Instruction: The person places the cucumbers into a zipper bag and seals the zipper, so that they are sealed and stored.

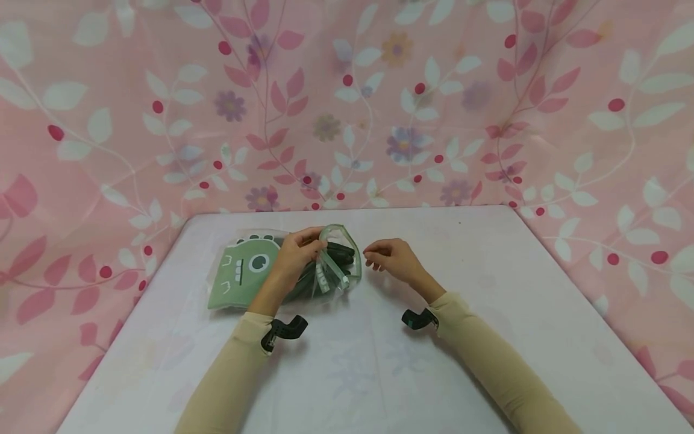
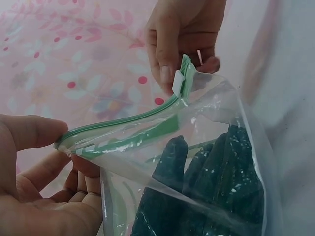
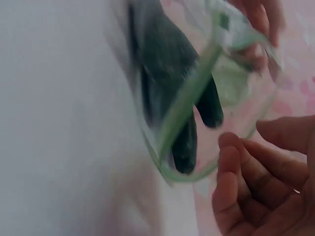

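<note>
A clear zip bag (image 1: 238, 286) with a green monster face lies toward the back left of the table. My left hand (image 1: 295, 259) pinches its green zip rim (image 2: 115, 120) between thumb and fingers. The bag's mouth gapes toward the right, and a white slider (image 2: 178, 83) sits at one end of the zip. Inside are several long dark green pieces (image 1: 340, 253) with rounded ends; their kind cannot be told. Just right of the mouth, my right hand (image 1: 396, 259) hovers with fingers loosely bent, thumb apart from the fingertips, and nothing in its grasp.
A white cloth covers the table (image 1: 461, 361). Pink floral fabric (image 1: 347, 120) hangs behind it and along both sides. Each wrist carries a small black camera mount, the left one (image 1: 284, 328) close to the bag's near edge.
</note>
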`<state>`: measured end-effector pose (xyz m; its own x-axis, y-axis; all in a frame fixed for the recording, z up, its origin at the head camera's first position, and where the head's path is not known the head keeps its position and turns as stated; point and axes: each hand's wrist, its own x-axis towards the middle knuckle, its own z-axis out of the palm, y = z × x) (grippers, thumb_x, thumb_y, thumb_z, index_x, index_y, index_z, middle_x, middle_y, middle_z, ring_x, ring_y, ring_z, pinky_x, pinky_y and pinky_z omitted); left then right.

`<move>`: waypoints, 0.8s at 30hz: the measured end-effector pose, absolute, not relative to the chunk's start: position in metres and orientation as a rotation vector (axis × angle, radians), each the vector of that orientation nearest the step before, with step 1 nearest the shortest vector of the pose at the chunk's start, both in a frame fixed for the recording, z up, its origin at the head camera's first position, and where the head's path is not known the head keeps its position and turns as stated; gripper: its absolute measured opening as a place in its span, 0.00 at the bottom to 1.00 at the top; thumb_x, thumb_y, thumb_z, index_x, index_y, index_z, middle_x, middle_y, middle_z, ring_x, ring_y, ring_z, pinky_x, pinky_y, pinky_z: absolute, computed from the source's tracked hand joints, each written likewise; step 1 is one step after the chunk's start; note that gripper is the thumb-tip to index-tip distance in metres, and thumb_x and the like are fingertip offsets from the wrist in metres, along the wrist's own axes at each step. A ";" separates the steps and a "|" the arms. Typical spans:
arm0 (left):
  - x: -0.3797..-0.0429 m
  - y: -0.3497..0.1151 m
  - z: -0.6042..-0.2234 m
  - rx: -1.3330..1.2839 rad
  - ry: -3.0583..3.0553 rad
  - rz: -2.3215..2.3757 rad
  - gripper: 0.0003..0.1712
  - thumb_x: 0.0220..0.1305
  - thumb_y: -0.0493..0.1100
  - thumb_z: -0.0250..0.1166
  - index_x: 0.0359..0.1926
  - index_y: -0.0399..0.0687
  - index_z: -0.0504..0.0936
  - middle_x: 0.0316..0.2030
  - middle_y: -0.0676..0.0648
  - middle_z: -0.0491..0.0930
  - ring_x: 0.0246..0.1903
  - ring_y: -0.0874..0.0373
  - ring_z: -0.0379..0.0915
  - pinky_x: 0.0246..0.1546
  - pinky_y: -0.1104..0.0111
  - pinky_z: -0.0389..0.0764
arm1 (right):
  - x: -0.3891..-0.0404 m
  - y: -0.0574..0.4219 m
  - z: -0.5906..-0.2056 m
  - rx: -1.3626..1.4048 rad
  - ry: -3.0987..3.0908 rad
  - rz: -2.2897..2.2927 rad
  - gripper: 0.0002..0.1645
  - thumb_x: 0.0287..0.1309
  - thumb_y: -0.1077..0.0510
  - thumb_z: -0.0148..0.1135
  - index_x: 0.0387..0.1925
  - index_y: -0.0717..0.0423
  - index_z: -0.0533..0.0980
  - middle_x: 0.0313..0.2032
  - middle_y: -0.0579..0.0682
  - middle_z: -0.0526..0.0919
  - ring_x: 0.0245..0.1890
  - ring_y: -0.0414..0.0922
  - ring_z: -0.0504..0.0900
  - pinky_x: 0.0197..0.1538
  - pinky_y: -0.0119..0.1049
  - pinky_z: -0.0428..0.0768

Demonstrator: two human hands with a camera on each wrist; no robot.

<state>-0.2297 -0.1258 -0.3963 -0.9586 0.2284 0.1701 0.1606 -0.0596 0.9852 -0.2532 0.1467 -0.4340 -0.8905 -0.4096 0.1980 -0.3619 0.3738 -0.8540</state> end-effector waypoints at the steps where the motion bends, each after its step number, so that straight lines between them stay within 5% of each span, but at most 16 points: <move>1: -0.229 -0.126 -0.397 0.440 2.125 2.208 0.21 0.73 0.34 0.62 0.63 0.27 0.78 0.51 0.25 0.75 0.35 0.54 0.71 0.37 0.68 0.75 | -0.249 0.142 -0.434 -0.767 2.572 -1.510 0.12 0.72 0.57 0.65 0.41 0.64 0.87 0.29 0.52 0.88 0.30 0.56 0.85 0.35 0.46 0.84; 5: -0.229 -0.125 -0.398 0.436 2.152 2.204 0.19 0.73 0.35 0.63 0.61 0.32 0.81 0.52 0.25 0.75 0.38 0.53 0.72 0.38 0.68 0.76 | -0.233 0.126 -0.436 -0.822 2.515 -1.373 0.20 0.72 0.48 0.65 0.29 0.58 0.88 0.23 0.50 0.86 0.23 0.50 0.82 0.27 0.38 0.78; 9: -0.229 -0.125 -0.399 0.442 2.170 2.190 0.18 0.73 0.35 0.63 0.61 0.34 0.81 0.52 0.27 0.76 0.40 0.52 0.72 0.39 0.67 0.77 | -0.223 0.115 -0.440 -0.744 2.388 -1.449 0.23 0.70 0.44 0.67 0.28 0.59 0.88 0.24 0.55 0.86 0.23 0.50 0.80 0.27 0.38 0.77; 16: -0.228 -0.122 -0.399 0.502 2.186 2.148 0.21 0.74 0.35 0.64 0.63 0.32 0.79 0.48 0.35 0.79 0.37 0.54 0.73 0.38 0.67 0.77 | -0.211 0.111 -0.440 -0.577 2.208 -1.591 0.18 0.67 0.51 0.71 0.34 0.65 0.88 0.29 0.60 0.87 0.27 0.49 0.82 0.33 0.40 0.81; 24: -0.224 -0.114 -0.401 0.622 2.424 1.903 0.28 0.74 0.38 0.64 0.71 0.36 0.74 0.49 0.38 0.77 0.32 0.52 0.76 0.41 0.50 0.79 | -0.199 0.115 -0.441 -0.484 2.141 -1.608 0.14 0.66 0.56 0.70 0.36 0.67 0.88 0.29 0.59 0.87 0.25 0.44 0.82 0.30 0.37 0.80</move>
